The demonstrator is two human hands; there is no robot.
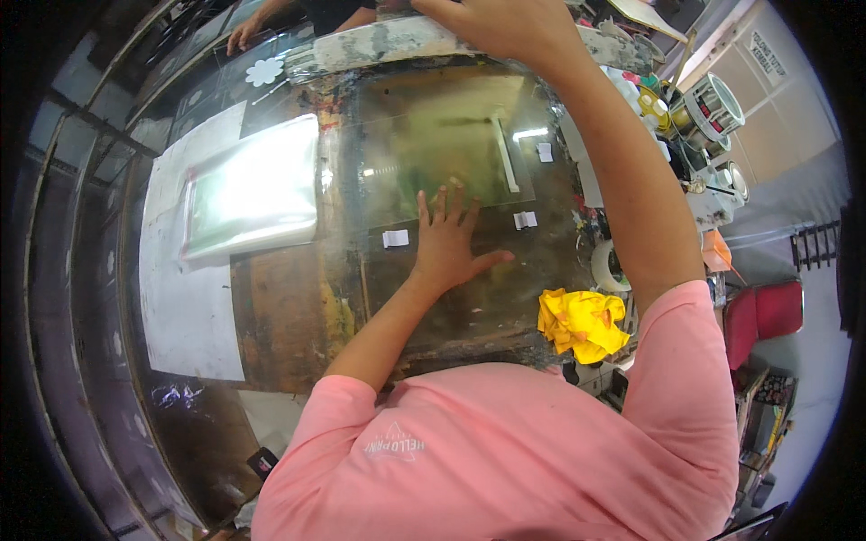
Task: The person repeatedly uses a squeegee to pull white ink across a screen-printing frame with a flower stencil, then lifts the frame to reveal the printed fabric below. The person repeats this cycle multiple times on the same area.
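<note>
My left hand (pixel 446 239) lies flat with fingers spread, the fingertips on the near part of a clear sheet (pixel 397 185) on a dark, glossy glass work surface (pixel 433 316). Small white tabs (pixel 395 238) sit around the sheet, and a thin white strip (pixel 505 155) lies near its right side. My right arm stretches far forward. At the top edge my right hand (pixel 510 32) is over a paint-stained beam (pixel 388 43); most of its fingers are cut off by the picture's edge, so its grip cannot be made out.
To the left a stack of shiny clear sheets (pixel 253 194) rests on white paper (pixel 171 298). A crumpled yellow cloth (pixel 585 323) and a tape roll (pixel 608 265) lie at right, with paint cans (pixel 708 108) beyond. Another person's hand (pixel 242 34) shows at far left.
</note>
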